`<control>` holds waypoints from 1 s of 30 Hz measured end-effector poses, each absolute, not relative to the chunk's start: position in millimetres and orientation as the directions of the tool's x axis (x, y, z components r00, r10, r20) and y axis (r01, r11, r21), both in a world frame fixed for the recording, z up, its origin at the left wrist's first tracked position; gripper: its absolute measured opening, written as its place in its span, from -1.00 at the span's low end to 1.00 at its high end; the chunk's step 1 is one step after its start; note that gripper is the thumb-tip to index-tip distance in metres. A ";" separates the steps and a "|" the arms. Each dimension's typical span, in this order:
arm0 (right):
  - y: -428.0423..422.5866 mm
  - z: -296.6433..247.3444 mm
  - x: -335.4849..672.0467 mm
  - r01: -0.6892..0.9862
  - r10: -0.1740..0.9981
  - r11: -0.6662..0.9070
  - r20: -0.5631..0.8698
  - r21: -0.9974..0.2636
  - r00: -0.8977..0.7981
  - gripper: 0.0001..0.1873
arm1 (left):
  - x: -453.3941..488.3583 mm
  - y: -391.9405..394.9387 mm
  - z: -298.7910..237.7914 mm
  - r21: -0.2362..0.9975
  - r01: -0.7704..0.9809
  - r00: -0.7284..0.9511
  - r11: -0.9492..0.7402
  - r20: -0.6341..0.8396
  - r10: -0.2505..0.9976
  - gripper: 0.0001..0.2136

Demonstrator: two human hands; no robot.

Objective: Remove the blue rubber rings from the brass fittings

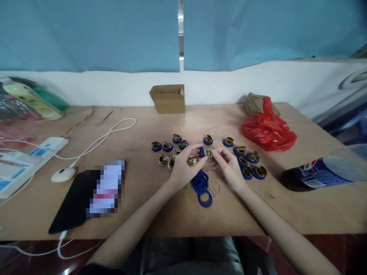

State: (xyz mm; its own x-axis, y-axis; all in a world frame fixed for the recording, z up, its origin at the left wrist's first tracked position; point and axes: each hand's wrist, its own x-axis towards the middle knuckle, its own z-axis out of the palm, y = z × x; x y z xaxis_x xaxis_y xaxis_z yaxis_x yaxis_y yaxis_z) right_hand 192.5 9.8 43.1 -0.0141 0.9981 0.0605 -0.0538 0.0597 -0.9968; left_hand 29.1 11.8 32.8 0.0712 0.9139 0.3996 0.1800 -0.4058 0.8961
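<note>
Between my two hands is a small brass-coloured metal fitting with a blue ring [203, 152] around one end. My left hand [183, 166] pinches it at the blue ring side, while the fingers of my right hand [229, 168] close on its metal end. Below them lies a heap of loose blue rings [205, 199] beside several thin wire rings [215, 188]. Fittings without blue rings [163, 160] are next to my left hand, partly covered by it. Several blue-ringed fittings [259, 172] stand to the right, and more blue-ringed fittings [156, 146] at the upper left.
An open cardboard box [169, 102] stands by the wall. At right are a red plastic bag [269, 131] and a cola bottle [312, 175] lying on its side. Phones [74, 202], a white cable [100, 137] and a power strip [48, 151] occupy the left.
</note>
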 end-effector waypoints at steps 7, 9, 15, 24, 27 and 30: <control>11.4 42.6 193.7 -0.008 0.992 0.120 0.119 -0.993 0.037 -0.63 | 23.9 15.1 31.2 0.782 0.359 0.247 -0.510 0.447 0.860 -0.69; 11.3 42.3 192.9 -0.009 0.992 0.120 0.120 -0.993 0.044 -0.64 | 23.3 15.6 31.2 0.738 0.405 0.271 -0.539 0.466 0.842 -0.71; 8.9 44.8 191.7 0.026 0.972 0.181 0.182 -0.983 0.148 -0.66 | 22.2 14.4 27.5 0.659 0.448 0.326 -0.604 0.508 0.797 -0.69; 9.7 44.9 192.0 0.082 0.952 0.249 0.259 -0.965 0.161 -0.69 | 23.1 11.8 24.1 0.507 0.590 0.436 -0.628 0.455 0.776 -0.71; 8.0 43.7 189.1 0.107 0.955 0.254 0.267 -0.961 0.132 -0.70 | 23.0 12.9 25.6 0.523 0.589 0.400 -0.616 0.473 0.785 -0.74; 5.3 43.3 186.2 0.134 0.958 0.263 0.275 -0.955 0.082 -0.70 | 22.3 13.4 28.1 0.573 0.552 0.342 -0.606 0.507 0.791 -0.67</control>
